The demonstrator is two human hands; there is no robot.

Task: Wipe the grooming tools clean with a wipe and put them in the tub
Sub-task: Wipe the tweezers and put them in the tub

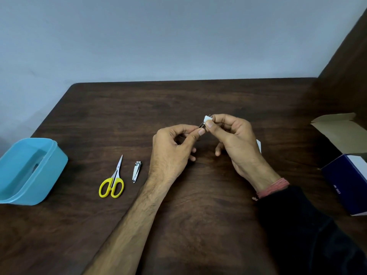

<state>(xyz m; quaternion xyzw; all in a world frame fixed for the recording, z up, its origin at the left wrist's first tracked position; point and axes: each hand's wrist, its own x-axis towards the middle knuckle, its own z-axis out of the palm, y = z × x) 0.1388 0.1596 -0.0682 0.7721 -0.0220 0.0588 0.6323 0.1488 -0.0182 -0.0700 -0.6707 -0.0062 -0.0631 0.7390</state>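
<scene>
Above the middle of the dark wooden table, my left hand pinches a thin dark metal tool, most of it hidden by the fingers. My right hand pinches a small white wipe folded over the tool's far end. Yellow-handled scissors lie shut on the table to the left, points away from me. A small silver nail clipper lies just right of them. The light blue tub stands at the table's left edge, open; its inside is hard to make out.
An open blue and white cardboard box with a raised flap sits at the right edge. A white scrap shows behind my right hand. A pale wall runs behind the table; a dark panel rises at the far right.
</scene>
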